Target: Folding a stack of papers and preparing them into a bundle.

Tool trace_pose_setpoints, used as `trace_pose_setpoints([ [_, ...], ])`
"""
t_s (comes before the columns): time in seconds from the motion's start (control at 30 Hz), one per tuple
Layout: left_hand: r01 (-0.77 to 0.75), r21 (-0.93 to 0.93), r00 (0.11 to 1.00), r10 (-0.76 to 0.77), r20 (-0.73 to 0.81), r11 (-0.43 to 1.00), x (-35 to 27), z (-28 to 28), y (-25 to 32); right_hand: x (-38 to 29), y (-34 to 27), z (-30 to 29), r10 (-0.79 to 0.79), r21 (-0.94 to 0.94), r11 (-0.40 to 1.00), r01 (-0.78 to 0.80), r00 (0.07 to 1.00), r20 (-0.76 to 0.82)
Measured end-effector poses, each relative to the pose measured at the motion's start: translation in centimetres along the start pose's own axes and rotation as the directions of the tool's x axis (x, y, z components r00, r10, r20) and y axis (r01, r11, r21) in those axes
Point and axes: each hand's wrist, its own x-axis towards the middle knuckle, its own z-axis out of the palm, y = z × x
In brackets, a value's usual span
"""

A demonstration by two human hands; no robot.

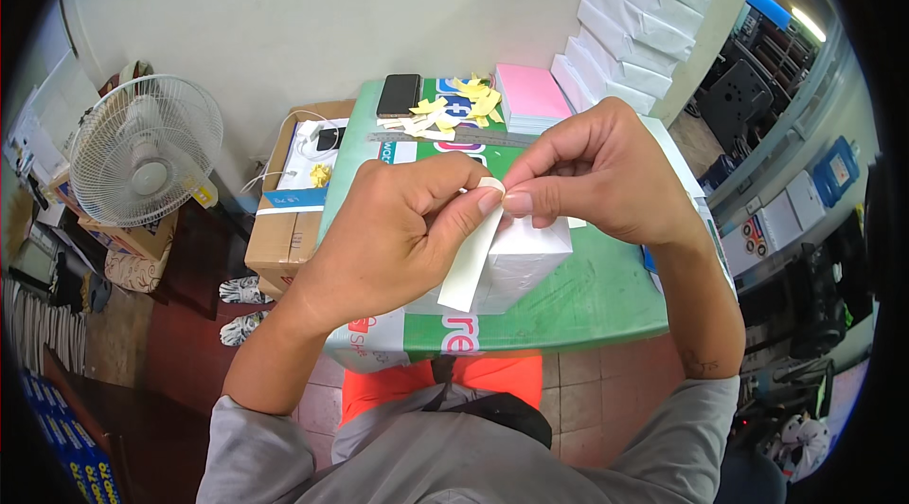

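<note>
My left hand (405,227) pinches a pale cream paper strip (472,262) between thumb and index finger near its upper end; the strip hangs down at a slant. Close beside it, my right hand (589,177) has thumb and index fingertips together at the strip's top end; whether they grip it cannot be told. Below both hands a white block-shaped stack or package (529,255) rests on the green printed table cover (603,298). Behind the hands lie yellow and cream paper scraps (483,102) and a ruler (490,137), partly hidden by my right hand.
A smartphone (399,95) lies at the table's back left, a pink-topped paper stack (532,92) at the back right. White wrapped packages (632,28) are piled by the wall. Left of the table are a cardboard box (284,234) and a fan (148,152).
</note>
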Motion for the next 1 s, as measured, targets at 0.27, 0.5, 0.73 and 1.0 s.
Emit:
trace_pose_setpoints([
  [0.27, -0.007, 0.012, 1.0, 0.007, 0.012, 1.0, -0.2, 0.1, -0.5, 0.3, -0.2, 0.5, 0.089, -0.04, 0.995, -0.091, 0.994, -0.067],
  [0.5, -0.03, -0.003, 1.0, 0.03, 0.006, 1.0, -0.5, -0.2, -0.5, 0.3, -0.7, 1.8, 0.039, -0.149, 0.987, -0.057, 0.992, -0.121],
  [0.73, -0.046, 0.008, 0.999, 0.046, -0.012, 0.999, -0.3, 0.1, -0.9, 0.2, -0.1, 1.9, -0.034, -0.201, 0.98, 0.014, 0.994, -0.099],
  [1.0, -0.065, 0.029, 0.998, 0.066, -0.017, 0.997, -0.2, 0.1, -0.6, 0.2, 0.1, 1.8, 0.008, -0.159, 0.987, -0.017, 0.998, -0.061],
])
